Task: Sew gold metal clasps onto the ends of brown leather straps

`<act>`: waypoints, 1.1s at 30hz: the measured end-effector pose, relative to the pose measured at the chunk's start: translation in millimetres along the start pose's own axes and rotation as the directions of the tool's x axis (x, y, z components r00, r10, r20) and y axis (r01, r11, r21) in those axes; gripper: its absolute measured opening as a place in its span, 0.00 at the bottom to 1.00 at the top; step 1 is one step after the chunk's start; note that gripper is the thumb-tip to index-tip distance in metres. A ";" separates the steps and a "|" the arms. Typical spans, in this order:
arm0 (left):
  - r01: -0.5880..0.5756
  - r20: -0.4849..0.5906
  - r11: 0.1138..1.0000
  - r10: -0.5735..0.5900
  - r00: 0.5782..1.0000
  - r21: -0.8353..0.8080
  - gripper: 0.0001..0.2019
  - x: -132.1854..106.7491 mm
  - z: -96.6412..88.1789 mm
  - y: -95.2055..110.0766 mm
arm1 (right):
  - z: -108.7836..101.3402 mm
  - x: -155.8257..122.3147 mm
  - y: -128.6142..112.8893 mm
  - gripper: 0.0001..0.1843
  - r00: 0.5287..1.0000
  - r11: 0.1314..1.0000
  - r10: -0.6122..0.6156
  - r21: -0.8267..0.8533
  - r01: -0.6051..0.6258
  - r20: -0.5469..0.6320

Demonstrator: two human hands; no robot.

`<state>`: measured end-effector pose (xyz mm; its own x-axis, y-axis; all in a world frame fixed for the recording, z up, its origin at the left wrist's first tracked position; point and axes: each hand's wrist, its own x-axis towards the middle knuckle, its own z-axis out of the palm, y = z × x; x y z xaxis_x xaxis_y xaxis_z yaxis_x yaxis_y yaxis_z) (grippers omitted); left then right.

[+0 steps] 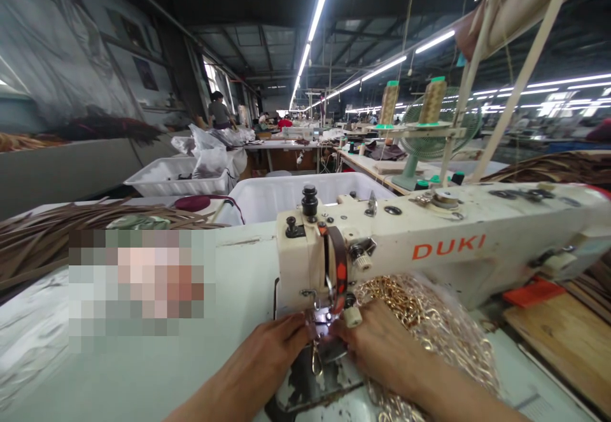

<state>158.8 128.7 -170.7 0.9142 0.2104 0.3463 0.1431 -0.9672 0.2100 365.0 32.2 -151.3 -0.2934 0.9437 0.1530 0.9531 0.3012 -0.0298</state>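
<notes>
My left hand [274, 349] is at the left of the lit needle area of a white sewing machine [372, 244], fingers closed together near the presser foot [323, 321]. From the other side my right hand [384, 345] reaches in, with its fingers also closed close to the foot. What the fingertips hold is too small and covered to make out. A gold snap hook [316, 359] hangs between the hands, just in front of the foot. Behind my right hand lies a heap of gold chains and metal clasps [429, 320], partly in clear plastic.
Brown strips [42, 237] lie along the table's left edge. A white bin [310, 189] stands behind the machine. To the right are a wooden board [558, 333] and a red piece [532, 291]. Two thread cones [432, 100] and a green fan [415, 135] stand behind.
</notes>
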 end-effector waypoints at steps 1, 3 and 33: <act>0.013 0.007 1.000 -0.013 1.000 -0.004 0.22 -0.5 -0.1 -0.1 | -3.8 -0.5 4.9 0.10 1.000 1.000 0.022 -0.013 -0.022 0.013; 0.025 0.009 1.000 -0.025 1.000 0.003 0.23 -1.8 0.9 -1.2 | -10.0 0.4 13.5 0.09 0.998 0.999 0.050 -0.023 -0.049 0.032; 0.184 -0.132 0.961 -0.214 0.968 -0.205 0.08 0.4 4.9 -18.3 | 15.8 21.1 2.6 0.18 0.982 0.961 0.143 0.253 -0.109 -0.123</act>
<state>158.3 145.7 -178.9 0.8045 0.4291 0.4107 0.2281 -0.8616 0.4534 360.1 55.1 -163.7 -0.1423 0.9530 0.2676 0.9293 0.2217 -0.2953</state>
